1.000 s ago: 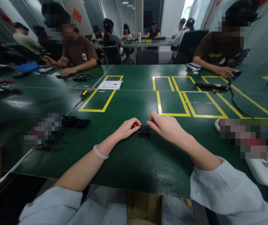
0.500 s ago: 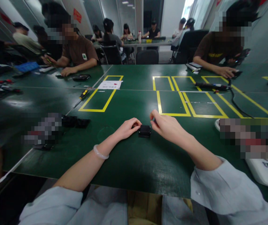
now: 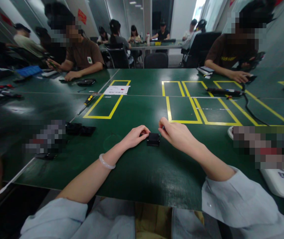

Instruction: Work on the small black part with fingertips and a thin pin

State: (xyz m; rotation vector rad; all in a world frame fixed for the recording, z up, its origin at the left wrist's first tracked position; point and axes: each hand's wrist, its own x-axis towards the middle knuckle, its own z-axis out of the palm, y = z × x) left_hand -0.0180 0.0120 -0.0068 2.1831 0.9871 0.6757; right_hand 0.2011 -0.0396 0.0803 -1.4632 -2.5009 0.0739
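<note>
A small black box-like part [image 3: 153, 137] sits on the green tabletop in front of me, with a thin flap or lip along its near side. My left hand [image 3: 135, 136] is at its left, thumb and forefinger closed on its upper left edge. On the other side, my right hand [image 3: 176, 132] is held just off the right edge, fingers curled into a pinch. Whatever those fingertips may hold is too small and hidden to name.
Yellow tape outlines [image 3: 184, 121] mark the table beyond my hands. A yellow-black screwdriver [image 3: 88, 100] and a paper sheet [image 3: 117, 90] lie ahead left. Black parts [image 3: 80, 128] lie at left, a white device [image 3: 282, 181] at right. Two people sit opposite; a corded black tool [image 3: 223, 91] lies far right.
My right hand's fingertips have shifted very slightly toward the black part. My left hand and the part stay where they were.
</note>
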